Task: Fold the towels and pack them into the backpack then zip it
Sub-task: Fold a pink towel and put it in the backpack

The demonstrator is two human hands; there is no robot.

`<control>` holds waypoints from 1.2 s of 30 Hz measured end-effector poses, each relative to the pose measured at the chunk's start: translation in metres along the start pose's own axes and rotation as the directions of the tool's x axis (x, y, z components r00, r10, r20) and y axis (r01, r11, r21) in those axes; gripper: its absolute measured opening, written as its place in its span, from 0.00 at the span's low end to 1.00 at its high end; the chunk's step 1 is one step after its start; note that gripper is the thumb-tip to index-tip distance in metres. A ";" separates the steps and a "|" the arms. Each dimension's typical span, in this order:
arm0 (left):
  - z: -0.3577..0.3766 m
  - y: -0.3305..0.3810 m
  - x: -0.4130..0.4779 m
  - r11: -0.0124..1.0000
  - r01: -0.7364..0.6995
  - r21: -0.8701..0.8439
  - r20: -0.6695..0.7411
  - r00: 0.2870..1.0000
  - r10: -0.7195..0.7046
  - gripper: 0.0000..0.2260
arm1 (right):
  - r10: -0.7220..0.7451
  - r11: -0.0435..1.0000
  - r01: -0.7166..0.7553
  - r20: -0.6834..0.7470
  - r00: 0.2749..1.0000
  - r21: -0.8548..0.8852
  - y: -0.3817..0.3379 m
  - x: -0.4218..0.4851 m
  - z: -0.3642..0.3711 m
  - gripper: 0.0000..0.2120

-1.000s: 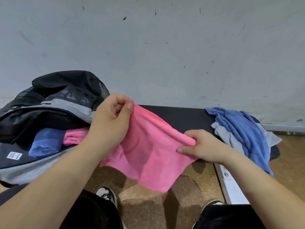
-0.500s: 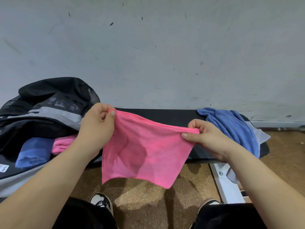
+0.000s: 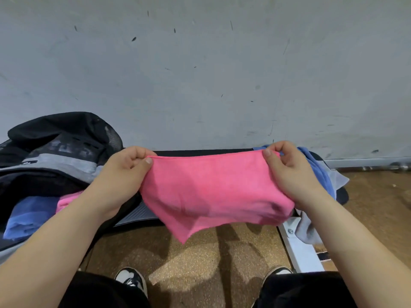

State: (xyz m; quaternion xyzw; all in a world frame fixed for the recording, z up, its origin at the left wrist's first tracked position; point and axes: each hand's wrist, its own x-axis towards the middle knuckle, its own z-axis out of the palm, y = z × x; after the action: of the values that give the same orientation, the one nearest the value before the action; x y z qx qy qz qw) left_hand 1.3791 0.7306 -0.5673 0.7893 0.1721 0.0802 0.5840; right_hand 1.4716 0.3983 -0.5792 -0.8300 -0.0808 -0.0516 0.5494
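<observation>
above the bench (image 3: 200, 151), both hands' grip stretches a pink towel (image 3: 213, 187).

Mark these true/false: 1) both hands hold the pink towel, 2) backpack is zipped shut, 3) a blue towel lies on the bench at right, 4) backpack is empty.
1) True: the left hand and right hand each pinch a top corner of the pink towel.
2) False: the backpack lies open.
3) True: a blue towel sits behind the right hand on the bench.
4) False: a folded blue towel and a pink one are inside.
</observation>
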 end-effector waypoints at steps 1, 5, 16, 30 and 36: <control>0.000 -0.001 0.001 1.000 0.000 0.019 -0.005 1.000 0.000 0.08 | 0.009 1.000 -0.009 0.007 1.000 -0.012 0.000 0.000 0.000 0.05; 0.002 -0.007 0.005 0.995 0.005 0.097 -0.060 0.998 0.001 0.07 | 0.084 0.994 -0.084 -0.001 0.996 -0.073 0.007 0.002 0.005 0.04; 0.016 -0.003 0.018 0.980 -0.033 0.195 -0.196 0.978 0.072 0.06 | 0.147 0.988 -0.148 -0.022 0.989 -0.039 0.003 0.013 0.029 0.14; 0.067 0.013 -0.012 0.965 0.072 -0.252 0.066 0.996 -0.058 0.05 | 0.248 0.812 -0.367 0.301 0.921 0.453 -0.046 -0.026 0.097 0.04; 0.068 0.020 -0.012 0.974 0.053 -0.220 0.078 0.996 -0.037 0.02 | 0.229 0.804 -0.356 0.306 0.924 0.476 -0.053 -0.020 0.100 0.05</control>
State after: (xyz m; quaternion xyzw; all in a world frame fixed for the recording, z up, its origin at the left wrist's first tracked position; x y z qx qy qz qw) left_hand 1.3933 0.6603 -0.5685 0.7175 0.1584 0.0565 0.6759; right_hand 1.4418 0.5094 -0.5736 -0.6515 -0.0260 0.1563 0.7420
